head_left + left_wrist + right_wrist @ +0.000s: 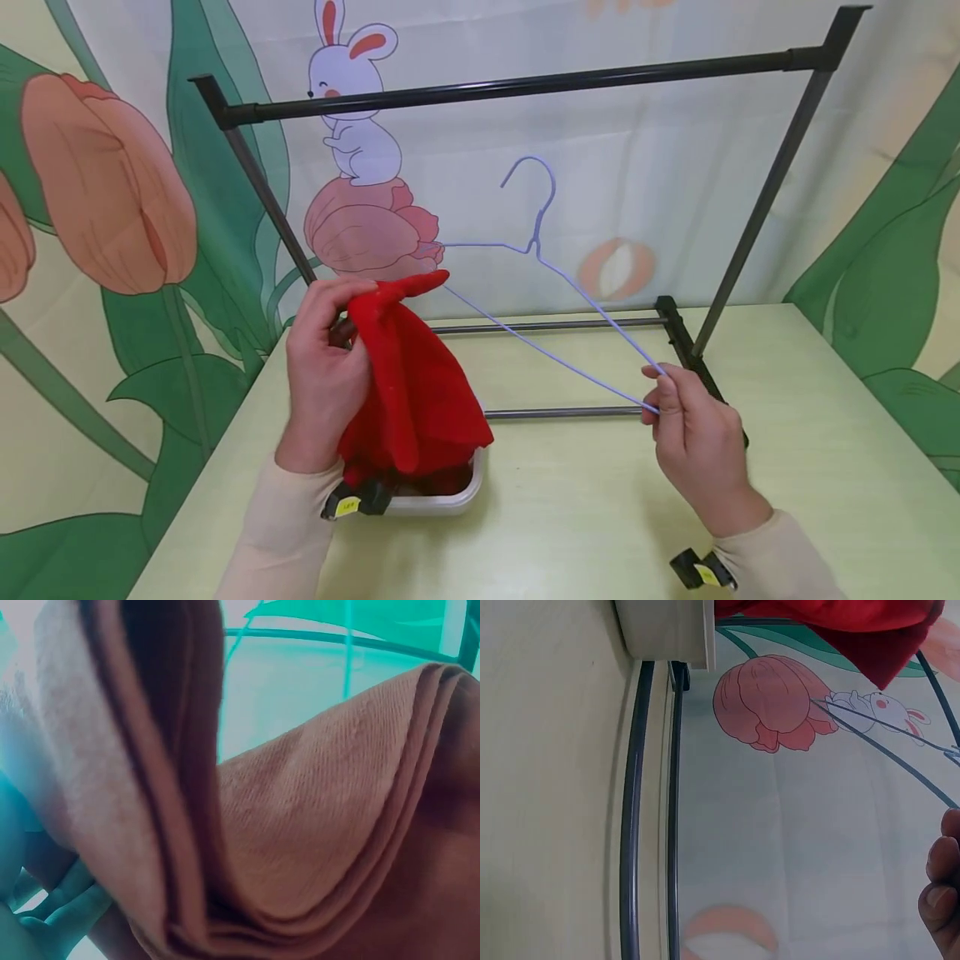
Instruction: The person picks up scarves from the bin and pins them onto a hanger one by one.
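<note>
My left hand (330, 375) pinches the top of a red folded cloth (435, 392), which hangs in a loose fan over a white container (442, 505). Close up in the left wrist view, the cloth (322, 802) shows several stacked layers with a fine ribbed weave, and part of the hand (52, 922) is at lower left. With thumb and fingers, my right hand (697, 442) grips one end of a thin lilac wire hanger (537, 225). The hanger's hook points up, and its far corner reaches near the cloth's top tip. In the right wrist view only some fingertips (941, 889) appear.
A black metal rack (525, 87) stands behind the hands, its top bar above the hanger and its lower bars on the pale table (570, 517). More red material lies inside the container under the cloth. A printed curtain (465, 142) hangs at the back.
</note>
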{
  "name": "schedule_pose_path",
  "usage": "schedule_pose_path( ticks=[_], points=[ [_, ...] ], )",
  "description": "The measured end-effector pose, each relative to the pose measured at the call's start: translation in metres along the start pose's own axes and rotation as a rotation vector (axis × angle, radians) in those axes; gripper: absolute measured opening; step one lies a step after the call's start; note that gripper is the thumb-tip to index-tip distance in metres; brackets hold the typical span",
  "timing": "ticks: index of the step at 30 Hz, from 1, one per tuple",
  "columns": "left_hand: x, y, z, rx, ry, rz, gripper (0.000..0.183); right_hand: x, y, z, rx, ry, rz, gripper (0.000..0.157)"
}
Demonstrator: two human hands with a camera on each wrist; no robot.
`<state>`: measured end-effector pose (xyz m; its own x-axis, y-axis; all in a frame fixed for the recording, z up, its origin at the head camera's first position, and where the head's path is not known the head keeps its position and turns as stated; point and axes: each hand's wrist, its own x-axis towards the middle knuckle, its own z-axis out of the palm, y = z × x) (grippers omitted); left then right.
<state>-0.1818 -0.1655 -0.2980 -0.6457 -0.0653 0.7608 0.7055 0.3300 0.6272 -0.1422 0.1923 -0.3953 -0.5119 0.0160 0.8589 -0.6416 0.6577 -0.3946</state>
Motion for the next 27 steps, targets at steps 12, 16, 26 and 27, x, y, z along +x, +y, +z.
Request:
schedule_pose_path(
  ticks=[12,16,26,27],
  points=[
    [0.016,0.014,0.04,0.075,-0.053,0.078,0.035,-0.022,-0.012,0.021,0.113,-0.007,0.065,0.014],
    [0.014,0.012,0.056,0.107,-0.084,0.082,0.031,-0.027,-0.02,0.025,0.183,-0.021,0.135,0.018],
    [-0.002,-0.003,0.095,0.219,-0.18,0.037,0.027,-0.036,-0.041,0.028,0.387,-0.048,0.323,0.025],
    [-0.004,-0.004,0.097,0.236,-0.197,0.028,0.029,-0.036,-0.043,0.028,0.41,-0.053,0.352,0.025]
  ],
)
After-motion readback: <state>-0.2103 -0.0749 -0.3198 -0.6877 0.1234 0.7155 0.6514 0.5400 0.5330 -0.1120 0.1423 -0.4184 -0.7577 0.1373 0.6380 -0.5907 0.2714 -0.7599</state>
